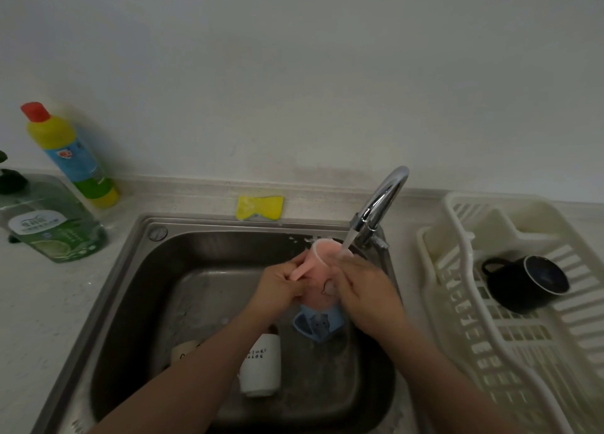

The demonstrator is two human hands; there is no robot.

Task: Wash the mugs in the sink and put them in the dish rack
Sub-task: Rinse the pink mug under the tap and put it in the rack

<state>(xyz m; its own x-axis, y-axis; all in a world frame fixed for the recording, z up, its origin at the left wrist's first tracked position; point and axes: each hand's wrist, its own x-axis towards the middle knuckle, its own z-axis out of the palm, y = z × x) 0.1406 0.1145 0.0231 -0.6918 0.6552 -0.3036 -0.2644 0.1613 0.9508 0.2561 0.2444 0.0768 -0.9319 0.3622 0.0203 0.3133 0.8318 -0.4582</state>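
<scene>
Both hands hold a pink mug (318, 270) over the sink (137, 280), under the water stream (347, 242) from the faucet (380, 201). The left hand (281, 289) grips the mug's handle side, fingers curled round it. The right hand (366, 289) wraps the mug's opposite wall; its fingertips are hidden behind the mug. The mug tilts with its rim away from the person, toward the faucet. A printed figure shows on its wall between the two hands, too blurred to identify.

Directly below the hands, a blue mug (318, 324) lies in the basin; its upper part is covered by the pink mug and the right hand. It carries a grey animal print. Under the left forearm lies a white mug (261, 368) on its side, with two short lines of dark lettering that cannot be read. A second pale item beside it, left of the forearm, is mostly hidden.

To the right of the right hand, well apart, a black mug (526, 285) lies on its side in the white dish rack (490, 352).

Beyond the hands, a yellow sponge (260, 208) lies at the sink's back edge. Far left of the left hand stand a yellow bottle (70, 155) with a red cap and a green soap bottle (54, 227), cut off by the frame edge; the writing on both labels is illegible.
</scene>
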